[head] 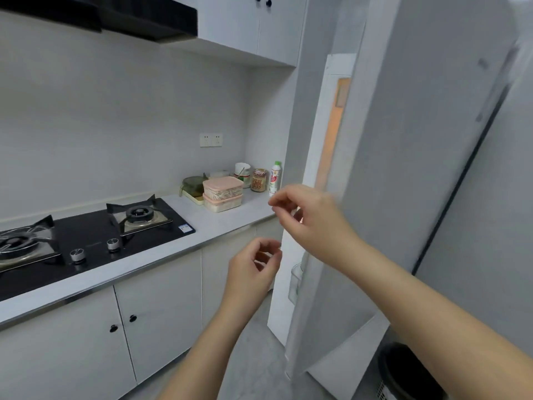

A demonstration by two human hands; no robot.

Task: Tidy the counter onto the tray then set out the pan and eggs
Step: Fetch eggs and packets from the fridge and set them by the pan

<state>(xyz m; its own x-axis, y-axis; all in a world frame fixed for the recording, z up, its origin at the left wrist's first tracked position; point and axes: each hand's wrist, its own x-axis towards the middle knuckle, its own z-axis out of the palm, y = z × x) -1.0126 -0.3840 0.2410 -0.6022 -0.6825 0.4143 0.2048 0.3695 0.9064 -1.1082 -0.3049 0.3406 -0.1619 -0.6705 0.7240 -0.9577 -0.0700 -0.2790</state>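
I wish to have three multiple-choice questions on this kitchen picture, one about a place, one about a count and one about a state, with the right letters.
1. Where do the pink-lidded boxes stand?
A) in a sink
B) on the counter, right of the stove
C) on the floor

2. How many knobs has the stove?
A) two
B) four
C) none

3. The fridge door is:
A) ajar
B) fully shut
C) removed

Answers:
1 B, they are stacked on the counter.
2 A, two silver knobs sit at its front edge.
3 A, warm light shows in the gap.
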